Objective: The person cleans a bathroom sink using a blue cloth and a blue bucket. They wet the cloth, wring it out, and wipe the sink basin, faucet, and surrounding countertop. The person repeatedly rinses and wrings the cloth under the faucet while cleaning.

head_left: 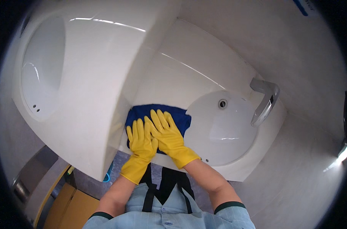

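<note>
- A blue cloth (158, 116) is being pressed flat on the white tabletop (188, 57), just left of the round sink basin (223, 129) and against the foot of a tall white glossy fixture (101, 95).
- The cloth is being judged as light, soft and limp: it is lying in a flat layer with loose edges, and it is likely to be folding or bunching when pushed from one side only.
- If it is damp, which cannot be told here, it is likely to be gliding readily over the glazed surface.
- Control is best being taken through the middle of the cloth with flat palm pressure; for lifting, a pinch at a free edge or corner is being judged sufficient.
- The left hand (141, 143), in a yellow rubber glove, is being held with its fingers (137, 131) straight and only slightly spread, laid flat on the near part of the cloth.
- The right hand (167, 137), also gloved in yellow, is being held the same way, its fingers (162, 118) extended and fanned, resting on the cloth and partly overlapping the left hand.
- Nothing is being gripped by either hand: the cloth is only being pressed down.
- A chrome faucet (265, 101) is standing at the far right side of the basin, well apart from both hands.
</note>
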The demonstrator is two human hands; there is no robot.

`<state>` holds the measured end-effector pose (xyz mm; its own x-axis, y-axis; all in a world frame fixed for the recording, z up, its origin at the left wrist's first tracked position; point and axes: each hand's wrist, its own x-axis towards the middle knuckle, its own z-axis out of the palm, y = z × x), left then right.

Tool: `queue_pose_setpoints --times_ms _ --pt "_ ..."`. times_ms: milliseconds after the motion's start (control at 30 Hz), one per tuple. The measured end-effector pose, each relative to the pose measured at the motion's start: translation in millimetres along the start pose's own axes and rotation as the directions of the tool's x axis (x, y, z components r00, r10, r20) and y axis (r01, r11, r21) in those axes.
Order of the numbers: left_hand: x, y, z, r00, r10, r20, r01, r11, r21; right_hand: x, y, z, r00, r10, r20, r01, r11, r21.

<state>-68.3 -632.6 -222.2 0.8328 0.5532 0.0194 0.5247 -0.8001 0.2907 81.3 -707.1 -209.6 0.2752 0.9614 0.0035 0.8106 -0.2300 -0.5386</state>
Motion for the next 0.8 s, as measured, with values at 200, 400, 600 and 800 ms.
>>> queue_pose_setpoints --times_ms 200,400,600,800 --pt "184 52 23 0.985 0.147 -0.095 -0.15 0.989 -0.021 64 135 -42 0.976 0.14 -0.168 -0.164 0.977 -0.136" --pt "341 129 76 0.904 0.401 -0.149 -0.413 0.909 -0.052 88 249 -109 0.861 0.394 -0.322 -0.487 0.822 -0.296" --pt "357 140 90 0.854 0.467 -0.229 -0.474 0.88 0.026 82 268 -109 0.833 0.328 -0.445 -0.504 0.782 -0.367" --pt "306 112 68 0.904 0.417 -0.097 -0.42 0.907 -0.011 75 217 -77 0.766 0.313 -0.561 -0.564 0.746 -0.353"
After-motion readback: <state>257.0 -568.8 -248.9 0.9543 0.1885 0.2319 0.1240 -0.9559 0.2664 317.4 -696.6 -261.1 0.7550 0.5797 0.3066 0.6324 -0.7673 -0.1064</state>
